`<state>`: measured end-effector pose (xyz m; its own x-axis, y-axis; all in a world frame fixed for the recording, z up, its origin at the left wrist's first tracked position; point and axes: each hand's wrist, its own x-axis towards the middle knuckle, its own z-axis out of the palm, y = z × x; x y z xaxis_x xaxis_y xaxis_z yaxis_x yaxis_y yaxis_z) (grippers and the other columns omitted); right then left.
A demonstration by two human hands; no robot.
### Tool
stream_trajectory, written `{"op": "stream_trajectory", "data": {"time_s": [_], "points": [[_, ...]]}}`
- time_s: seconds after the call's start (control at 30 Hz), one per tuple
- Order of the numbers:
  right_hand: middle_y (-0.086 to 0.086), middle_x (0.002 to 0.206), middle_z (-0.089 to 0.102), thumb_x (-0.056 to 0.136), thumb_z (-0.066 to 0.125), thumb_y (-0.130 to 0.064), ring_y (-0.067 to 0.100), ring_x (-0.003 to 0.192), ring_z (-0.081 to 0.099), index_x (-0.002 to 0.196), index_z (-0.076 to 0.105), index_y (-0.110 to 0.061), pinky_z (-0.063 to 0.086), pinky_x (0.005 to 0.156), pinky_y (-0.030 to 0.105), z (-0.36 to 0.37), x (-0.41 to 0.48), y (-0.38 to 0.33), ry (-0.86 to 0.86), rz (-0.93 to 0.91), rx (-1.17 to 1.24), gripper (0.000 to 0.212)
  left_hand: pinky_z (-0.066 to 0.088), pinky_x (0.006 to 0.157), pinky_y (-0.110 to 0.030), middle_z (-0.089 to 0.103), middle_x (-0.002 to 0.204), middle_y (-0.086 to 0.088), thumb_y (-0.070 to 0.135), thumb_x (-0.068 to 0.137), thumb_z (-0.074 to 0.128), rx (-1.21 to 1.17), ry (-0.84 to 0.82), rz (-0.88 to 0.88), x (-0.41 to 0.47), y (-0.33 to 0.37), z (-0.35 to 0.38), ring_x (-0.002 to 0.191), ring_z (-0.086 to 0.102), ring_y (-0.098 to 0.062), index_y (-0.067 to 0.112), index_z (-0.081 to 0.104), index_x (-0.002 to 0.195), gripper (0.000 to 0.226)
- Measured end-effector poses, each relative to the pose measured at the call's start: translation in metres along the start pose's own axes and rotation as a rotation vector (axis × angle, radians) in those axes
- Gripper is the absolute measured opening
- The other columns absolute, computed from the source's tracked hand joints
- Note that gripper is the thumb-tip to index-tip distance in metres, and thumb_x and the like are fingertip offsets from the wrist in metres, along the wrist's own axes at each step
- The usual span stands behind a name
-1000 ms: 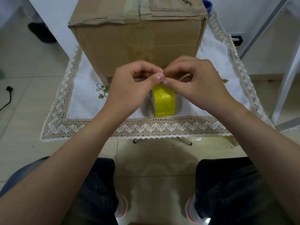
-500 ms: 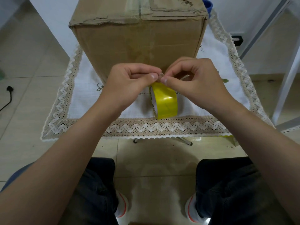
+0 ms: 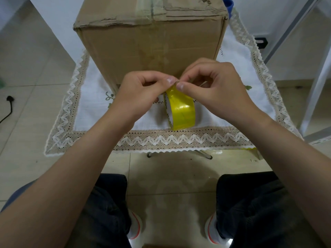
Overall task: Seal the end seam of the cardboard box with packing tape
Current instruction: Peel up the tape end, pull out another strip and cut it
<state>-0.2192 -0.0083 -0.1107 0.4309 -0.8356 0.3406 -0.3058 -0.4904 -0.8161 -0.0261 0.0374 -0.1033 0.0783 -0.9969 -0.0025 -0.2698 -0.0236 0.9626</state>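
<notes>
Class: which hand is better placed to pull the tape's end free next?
Probably the left hand: it pinches the top of the tape roll, whose ring the right hand grips.

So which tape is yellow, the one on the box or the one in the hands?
The roll pinched by the left hand and right hand is bright yellow; the strip on the box top is clear.

One cardboard box (image 3: pixel 148 42), one yellow tape roll (image 3: pixel 182 111), two hands (image 3: pixel 139 93) (image 3: pixel 215 90), one lace-edged tablecloth (image 3: pixel 179 140), two shoes (image 3: pixel 135 228) (image 3: pixel 211 228).
</notes>
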Motion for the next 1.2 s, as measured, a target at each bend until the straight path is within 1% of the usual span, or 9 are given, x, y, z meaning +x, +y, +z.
{"op": "stream_trajectory", "data": {"time_s": [0.1,0.2,0.4,0.63,0.83,0.93,1.0,1.13,1.2], "points": [[0.008,0.092,0.072,0.088,0.08,-0.016,0.012,0.079,0.067,0.082,0.075,-0.019,0.05,0.071,0.02,0.001,0.0,0.0,0.005,0.015,0.001,0.008,0.054,0.073,-0.014,0.081,0.089,0.011,0.018,0.096,0.071,0.0,0.001,0.043,0.0,0.0,-0.001,0.087,0.073,0.0,0.025,0.08,0.092,0.012],[0.008,0.091,0.072,0.088,0.08,-0.016,0.012,0.078,0.067,0.082,0.075,-0.019,0.05,0.07,0.02,0.001,0.0,0.0,0.007,0.025,0.005,0.009,0.055,0.074,-0.015,0.081,0.089,0.011,0.016,0.095,0.072,0.004,-0.01,0.061,-0.001,-0.001,-0.002,0.087,0.074,-0.002,0.024,0.08,0.092,0.012],[0.008,0.09,0.072,0.087,0.081,-0.02,0.015,0.078,0.067,0.082,0.076,-0.016,0.05,0.068,0.021,0.002,-0.001,0.0,0.014,0.036,0.018,0.009,0.06,0.098,-0.049,0.074,0.08,0.014,0.026,0.103,0.062,-0.029,-0.03,-0.057,0.0,0.0,-0.001,0.097,0.07,-0.018,0.03,0.082,0.084,0.028],[0.007,0.091,0.072,0.088,0.081,-0.017,0.008,0.076,0.064,0.082,0.075,-0.018,0.048,0.069,0.017,0.0,0.0,0.0,0.004,0.037,0.019,0.009,0.058,0.101,-0.052,0.082,0.107,-0.001,0.028,0.096,0.072,-0.064,-0.044,-0.065,-0.002,0.001,-0.001,0.109,0.075,-0.02,0.024,0.081,0.1,0.011],[0.008,0.089,0.072,0.088,0.08,-0.014,0.007,0.074,0.064,0.082,0.076,-0.015,0.048,0.067,0.017,0.002,-0.001,0.001,0.013,0.033,-0.002,0.007,0.057,0.076,-0.022,0.079,0.086,0.007,0.015,0.091,0.077,0.029,0.022,0.14,-0.001,-0.001,0.001,0.083,0.074,-0.004,0.021,0.08,0.092,0.007],[0.004,0.085,0.071,0.088,0.081,-0.015,0.001,0.071,0.061,0.082,0.076,-0.016,0.045,0.065,0.013,0.002,-0.001,0.002,0.017,0.024,-0.029,0.007,0.061,0.083,-0.044,0.076,0.093,-0.013,0.021,0.091,0.077,0.117,0.049,0.226,0.001,-0.005,0.002,0.09,0.073,-0.029,0.024,0.08,0.093,0.005],[0.0,0.084,0.069,0.087,0.082,-0.017,0.0,0.07,0.059,0.084,0.077,-0.017,0.042,0.065,0.01,0.001,0.0,0.002,0.009,0.01,-0.053,0.005,0.06,0.086,-0.047,0.074,0.096,-0.016,0.022,0.093,0.074,0.151,0.036,0.251,0.003,-0.008,0.002,0.092,0.071,-0.032,0.027,0.078,0.093,0.006],[-0.01,0.082,0.066,0.087,0.082,-0.02,-0.001,0.07,0.058,0.088,0.077,-0.022,0.041,0.067,0.01,-0.001,0.001,0.002,-0.016,-0.025,-0.063,0.005,0.049,0.075,-0.016,0.068,0.091,0.004,0.021,0.098,0.068,0.183,0.003,0.248,0.005,-0.008,0.002,0.078,0.061,0.001,0.036,0.072,0.088,0.018],[-0.009,0.082,0.066,0.087,0.082,-0.02,-0.001,0.07,0.059,0.089,0.077,-0.022,0.042,0.067,0.011,-0.001,0.001,0.001,-0.024,-0.033,-0.059,0.005,0.04,0.073,-0.008,0.058,0.089,0.01,0.025,0.099,0.063,0.244,0.001,0.26,0.004,-0.01,0.006,0.076,0.053,0.005,0.031,0.068,0.088,0.015]]}}
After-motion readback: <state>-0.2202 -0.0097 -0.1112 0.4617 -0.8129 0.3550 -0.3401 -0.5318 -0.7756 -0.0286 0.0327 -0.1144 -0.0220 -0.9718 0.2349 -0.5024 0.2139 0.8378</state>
